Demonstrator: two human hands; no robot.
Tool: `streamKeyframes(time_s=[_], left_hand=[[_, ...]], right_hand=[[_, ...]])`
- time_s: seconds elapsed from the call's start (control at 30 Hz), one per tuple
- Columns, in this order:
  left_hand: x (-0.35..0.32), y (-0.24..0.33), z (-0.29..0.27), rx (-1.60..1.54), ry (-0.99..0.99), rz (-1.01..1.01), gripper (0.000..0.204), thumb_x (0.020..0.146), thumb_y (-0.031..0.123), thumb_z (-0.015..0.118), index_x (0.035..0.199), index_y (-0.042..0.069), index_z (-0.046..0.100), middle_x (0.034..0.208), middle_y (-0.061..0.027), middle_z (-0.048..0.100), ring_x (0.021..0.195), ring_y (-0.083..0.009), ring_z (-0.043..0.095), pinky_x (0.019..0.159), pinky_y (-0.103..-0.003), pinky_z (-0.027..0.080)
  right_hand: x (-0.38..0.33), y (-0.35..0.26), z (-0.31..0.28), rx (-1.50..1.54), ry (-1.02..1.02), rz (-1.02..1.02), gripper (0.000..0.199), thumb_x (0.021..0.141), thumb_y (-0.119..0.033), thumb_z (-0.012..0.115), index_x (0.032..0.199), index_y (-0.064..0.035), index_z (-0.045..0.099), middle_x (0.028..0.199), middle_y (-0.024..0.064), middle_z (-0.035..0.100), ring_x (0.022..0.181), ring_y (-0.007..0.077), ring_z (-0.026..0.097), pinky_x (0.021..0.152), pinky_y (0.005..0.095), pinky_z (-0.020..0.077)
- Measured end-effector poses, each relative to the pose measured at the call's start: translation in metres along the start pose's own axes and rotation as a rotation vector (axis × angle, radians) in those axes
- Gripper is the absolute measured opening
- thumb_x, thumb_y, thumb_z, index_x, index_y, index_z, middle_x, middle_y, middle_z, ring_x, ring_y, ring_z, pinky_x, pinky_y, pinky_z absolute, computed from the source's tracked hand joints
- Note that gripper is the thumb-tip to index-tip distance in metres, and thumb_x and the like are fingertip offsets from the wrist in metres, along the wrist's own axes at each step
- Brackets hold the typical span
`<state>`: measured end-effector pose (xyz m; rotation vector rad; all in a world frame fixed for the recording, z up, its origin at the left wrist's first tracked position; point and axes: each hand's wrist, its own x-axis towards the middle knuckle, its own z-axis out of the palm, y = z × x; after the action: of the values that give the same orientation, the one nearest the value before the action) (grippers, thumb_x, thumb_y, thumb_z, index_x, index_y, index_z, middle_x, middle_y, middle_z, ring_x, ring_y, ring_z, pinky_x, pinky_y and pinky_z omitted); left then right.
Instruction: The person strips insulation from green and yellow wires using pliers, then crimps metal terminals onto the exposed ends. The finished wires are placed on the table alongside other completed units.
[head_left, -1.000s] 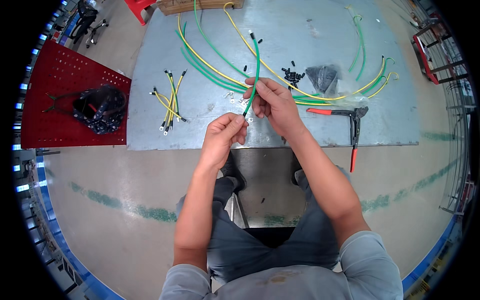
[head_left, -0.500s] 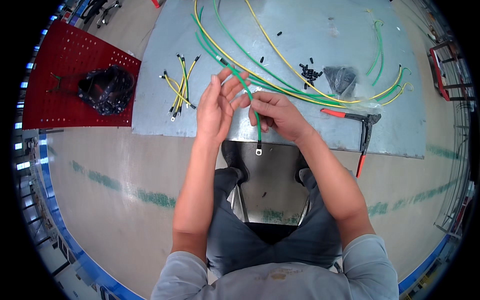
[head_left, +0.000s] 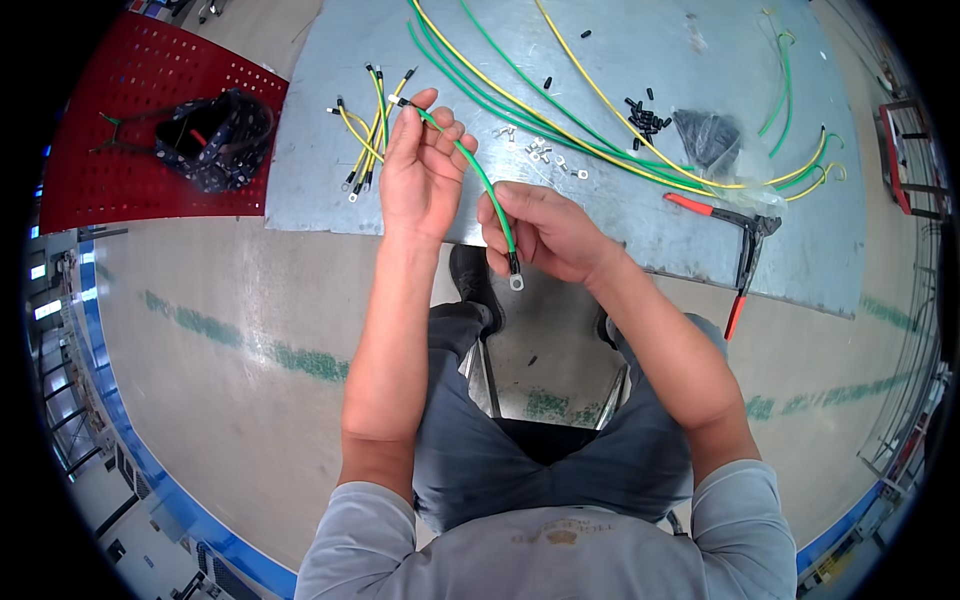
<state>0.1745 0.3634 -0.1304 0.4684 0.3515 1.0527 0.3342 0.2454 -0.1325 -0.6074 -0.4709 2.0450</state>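
A short green cable (head_left: 477, 165) with a metal ring lug (head_left: 516, 282) and black sleeve at its near end runs slantwise between my hands. My right hand (head_left: 545, 230) pinches it a little above that lug, just over the table's near edge. Farther up, my left hand (head_left: 425, 170), palm turned up, has thumb and curled fingers about the cable's far part. Another black sleeve and lug (head_left: 398, 101) show beyond the left thumb. Short yellow and green cables with lugs (head_left: 378, 120) lie in a bunch left of that hand. Loose ring lugs (head_left: 540, 152) are scattered beyond my right hand.
Long yellow and green cables (head_left: 560, 130) curve across the grey table (head_left: 330, 205). Black sleeves (head_left: 648, 120), a plastic bag of dark pieces (head_left: 708, 140) and red-handled pliers (head_left: 745, 235) lie right. A patterned bag (head_left: 215, 140) rests on a red perforated panel (head_left: 90, 130) at left.
My left hand has shifted up and left, its fingers closing about the cable's far part. The near lug has risen slightly in view. Loose lugs on the table have come into sight.
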Motion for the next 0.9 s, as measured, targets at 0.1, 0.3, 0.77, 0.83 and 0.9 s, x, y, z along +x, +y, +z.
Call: streamKeyframes(time_s=[0.1,0.3,0.77,0.83,0.9], left_hand=[[0.002,0.001,0.005,-0.049,0.037,-0.025,0.034,0.114,0.027,0.048,0.137,0.003,0.054,0.092,-0.0022,0.052,0.079,-0.0128,0.050,0.073,-0.030,0.048],[0.001,0.009,0.007,-0.081,0.017,-0.053,0.035,0.114,0.026,0.048,0.138,0.002,0.053,0.082,0.0007,0.042,0.071,-0.0106,0.039,0.064,-0.026,0.037],[0.004,0.008,-0.001,-0.096,0.065,0.035,0.034,0.114,0.027,0.049,0.137,0.003,0.055,0.086,-0.0005,0.049,0.071,-0.0110,0.042,0.064,-0.027,0.039],[0.003,0.004,0.005,-0.047,0.114,0.066,0.035,0.113,0.028,0.050,0.138,0.004,0.055,0.094,-0.0021,0.056,0.075,-0.0117,0.046,0.067,-0.027,0.042],[0.002,0.003,0.006,-0.012,0.145,0.092,0.035,0.113,0.029,0.050,0.138,0.005,0.056,0.106,-0.0037,0.060,0.078,-0.0121,0.049,0.070,-0.028,0.044]], right_hand=[[0.004,0.007,0.003,-0.023,0.027,-0.004,0.038,0.111,-0.042,0.051,0.104,-0.0069,0.065,0.079,0.0039,0.064,0.067,0.0189,0.067,0.058,0.0288,0.0481],[0.008,0.006,0.004,-0.186,0.092,0.031,0.038,0.112,-0.038,0.050,0.103,-0.0039,0.065,0.077,0.0051,0.061,0.063,0.0175,0.062,0.060,0.0293,0.0493],[0.007,0.010,0.007,-0.287,0.094,0.018,0.035,0.110,-0.037,0.057,0.099,-0.0049,0.066,0.082,0.0013,0.063,0.069,0.0111,0.062,0.060,0.0242,0.0483],[0.010,0.014,0.006,-0.359,0.095,0.038,0.035,0.109,-0.038,0.057,0.099,-0.0052,0.065,0.085,0.0028,0.067,0.074,0.0124,0.066,0.063,0.0248,0.0512],[0.009,0.013,0.009,-0.333,0.066,0.060,0.034,0.109,-0.037,0.057,0.100,-0.0055,0.066,0.088,0.0044,0.069,0.077,0.0136,0.069,0.065,0.0255,0.0528]])
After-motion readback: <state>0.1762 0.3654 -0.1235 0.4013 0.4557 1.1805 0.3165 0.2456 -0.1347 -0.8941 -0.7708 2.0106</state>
